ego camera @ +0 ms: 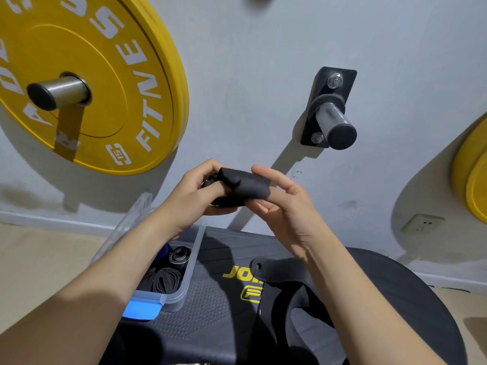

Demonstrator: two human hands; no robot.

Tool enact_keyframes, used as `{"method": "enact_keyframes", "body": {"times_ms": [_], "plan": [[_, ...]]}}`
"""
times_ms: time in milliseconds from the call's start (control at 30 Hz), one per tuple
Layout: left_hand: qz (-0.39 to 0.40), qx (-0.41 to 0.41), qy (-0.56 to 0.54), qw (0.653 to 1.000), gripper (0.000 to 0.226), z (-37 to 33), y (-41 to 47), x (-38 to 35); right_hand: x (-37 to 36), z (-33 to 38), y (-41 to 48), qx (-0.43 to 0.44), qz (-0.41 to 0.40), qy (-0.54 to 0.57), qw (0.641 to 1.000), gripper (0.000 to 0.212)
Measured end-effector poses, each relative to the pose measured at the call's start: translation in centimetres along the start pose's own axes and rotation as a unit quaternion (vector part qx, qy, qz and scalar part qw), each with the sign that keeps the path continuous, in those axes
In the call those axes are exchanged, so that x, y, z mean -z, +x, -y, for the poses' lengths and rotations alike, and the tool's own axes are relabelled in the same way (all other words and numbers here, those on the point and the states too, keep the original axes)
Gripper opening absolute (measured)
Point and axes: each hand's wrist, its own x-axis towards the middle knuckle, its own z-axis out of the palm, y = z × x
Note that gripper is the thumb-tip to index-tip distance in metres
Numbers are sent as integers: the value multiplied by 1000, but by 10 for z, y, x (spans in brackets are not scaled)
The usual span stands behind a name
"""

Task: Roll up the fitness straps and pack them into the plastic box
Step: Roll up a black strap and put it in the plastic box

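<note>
Currently | left hand (192,192) and right hand (287,206) pinch black strap (245,187) | matte, seemingly part-rolled | plastic box (172,301) open

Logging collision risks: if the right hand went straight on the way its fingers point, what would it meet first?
The rolled black strap that the right hand pinches; just behind it is the left hand, gripping the other end. The wall looks farther off, depth unclear.
</note>
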Motion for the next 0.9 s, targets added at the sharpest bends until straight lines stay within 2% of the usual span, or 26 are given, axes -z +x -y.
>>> {"method": "enact_keyframes", "body": {"times_ms": [33,100,200,300,400,467,533,600,667,733,800,900], "plan": [[-7,-4,29,1000,9,1,0,0,0,-4,1,15,14,-17,1000,32],[-15,-11,85,996,15,2,-3,0,2,-9,4,64,-24,-141,988,10],[34,-15,174,984,31,-2,-7,-6,9,-13,10,125,-119,-276,945,36],[43,27,129,990,52,-6,-9,-15,13,-14,14,115,-142,-326,927,40],[21,37,119,992,61,-7,-8,-19,8,-21,16,11,-129,-301,945,29],[26,26,160,986,61,-7,-10,-18,0,-26,14,-98,-83,-195,972,24],[30,9,207,978,59,-6,-11,-14,-6,-29,13,-152,-52,-102,982,23],[13,-13,243,970,62,-5,-11,-10,-8,-30,13,-134,-38,-70,988,22],[-5,-25,239,971,71,-6,-9,-6,-9,-30,14,-78,-42,-95,992,21],[-19,-1,200,980,78,-7,-9,-4,-10,-34,17,-20,-53,-139,989,20],[-32,41,195,979,70,-5,-9,1,-13,-40,18,15,-53,-160,986,21],[-14,117,192,974,43,2,-13,10,-20,-49,21,40,-46,-200,978,22]]}}
